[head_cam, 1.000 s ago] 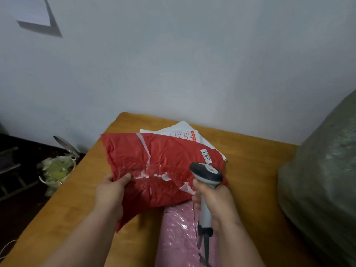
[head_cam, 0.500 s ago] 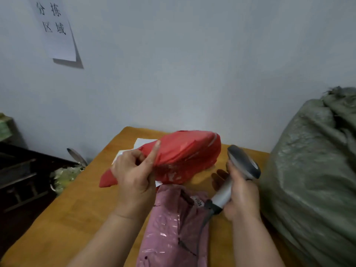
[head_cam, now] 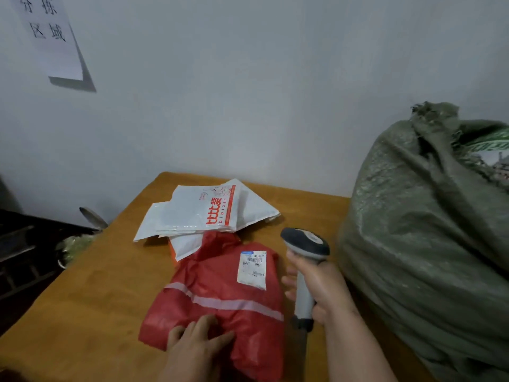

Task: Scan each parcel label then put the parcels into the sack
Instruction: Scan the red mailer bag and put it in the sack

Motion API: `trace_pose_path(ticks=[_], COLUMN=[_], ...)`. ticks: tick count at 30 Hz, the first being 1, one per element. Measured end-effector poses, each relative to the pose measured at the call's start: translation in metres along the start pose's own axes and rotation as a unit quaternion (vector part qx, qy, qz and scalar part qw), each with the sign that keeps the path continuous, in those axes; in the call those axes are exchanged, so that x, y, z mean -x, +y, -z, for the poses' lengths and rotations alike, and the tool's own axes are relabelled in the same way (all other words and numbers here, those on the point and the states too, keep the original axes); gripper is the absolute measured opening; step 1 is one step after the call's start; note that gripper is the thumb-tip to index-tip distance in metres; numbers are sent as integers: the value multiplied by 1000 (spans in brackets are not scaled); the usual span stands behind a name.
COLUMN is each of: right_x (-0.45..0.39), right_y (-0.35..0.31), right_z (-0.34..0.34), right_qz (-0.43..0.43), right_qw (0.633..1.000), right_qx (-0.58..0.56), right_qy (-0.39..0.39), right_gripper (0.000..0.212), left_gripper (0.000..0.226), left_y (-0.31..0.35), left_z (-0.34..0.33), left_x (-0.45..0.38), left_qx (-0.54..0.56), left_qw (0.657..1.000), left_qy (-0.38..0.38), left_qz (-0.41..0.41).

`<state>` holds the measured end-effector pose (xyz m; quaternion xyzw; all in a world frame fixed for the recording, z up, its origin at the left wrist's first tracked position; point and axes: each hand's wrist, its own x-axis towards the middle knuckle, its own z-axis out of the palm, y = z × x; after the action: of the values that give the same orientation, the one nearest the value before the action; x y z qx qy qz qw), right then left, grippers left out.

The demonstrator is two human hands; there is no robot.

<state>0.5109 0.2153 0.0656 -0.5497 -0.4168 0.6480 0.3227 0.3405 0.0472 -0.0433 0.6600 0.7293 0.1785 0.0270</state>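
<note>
Right hand (head_cam: pixel 321 288) wrapped around handle of barcode scanner (head_cam: pixel 304 245), head raised and tipped toward far left, near right edge of desk (head_cam: pixel 96 285). Cable trailing down from handle base toward near edge. Left hand (head_cam: pixel 197 341) laid flat with fingers extended, pressing down on near end of red parcel (head_cam: pixel 217 293); gripping nothing.

Red parcel lying at middle of desk toward near edge, label side up. White label (head_cam: pixel 252 269) on its far right part, barcode printed along the label's far edge, just beside scanner head. Label appears flat, plastic around it creased.

Beyond red parcel, toward far edge: stack of white parcels (head_cam: pixel 203 213), near corner of stack touching or tucked under red parcel's far end. Something orange showing under the stack; cannot tell what. Green woven sack (head_cam: pixel 429 244) bulging at right edge of desk, mouth open at top right, printed packaging visible inside.

Step in hand, by judgement: scanning red parcel label. To do well: keep left palm pinning parcel so film stays taut, tilt scanner window down onto barcode strip, avoid glare by holding off square. Wait for confirmation before lifting toward sack. Risk: wrinkle across barcode causing misread.
</note>
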Motion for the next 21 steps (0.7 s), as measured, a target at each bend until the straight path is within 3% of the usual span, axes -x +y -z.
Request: trace_pose_path(ticks=[3, 6, 8, 14, 16, 21], right_x=[3, 5, 7, 14, 16, 20], right_y=[20, 39, 49, 69, 69, 69], right_z=[-3, -8, -11, -12, -10, -5], right_qz=[-11, -26, -36, -62, -65, -73], right_qw=[999, 998, 998, 997, 997, 996], right_qx=[48, 54, 48, 24, 22, 32], right_qy=[6, 14, 19, 45, 47, 32], right_gripper=[20, 19, 18, 24, 25, 25], left_gripper=[41, 33, 26, 57, 65, 73], left_y=[0, -7, -15, -45, -50, -52], left_z=[-4, -7, -4, -7, -11, -20], left_x=[6, 9, 4, 1, 3, 5], left_qx=[12, 51, 52, 121, 146, 163], left_qw=[999, 988, 966, 871, 845, 826], left_qy=[-19, 18, 30, 36, 33, -5], left_qz=[27, 146, 251, 474, 514, 540])
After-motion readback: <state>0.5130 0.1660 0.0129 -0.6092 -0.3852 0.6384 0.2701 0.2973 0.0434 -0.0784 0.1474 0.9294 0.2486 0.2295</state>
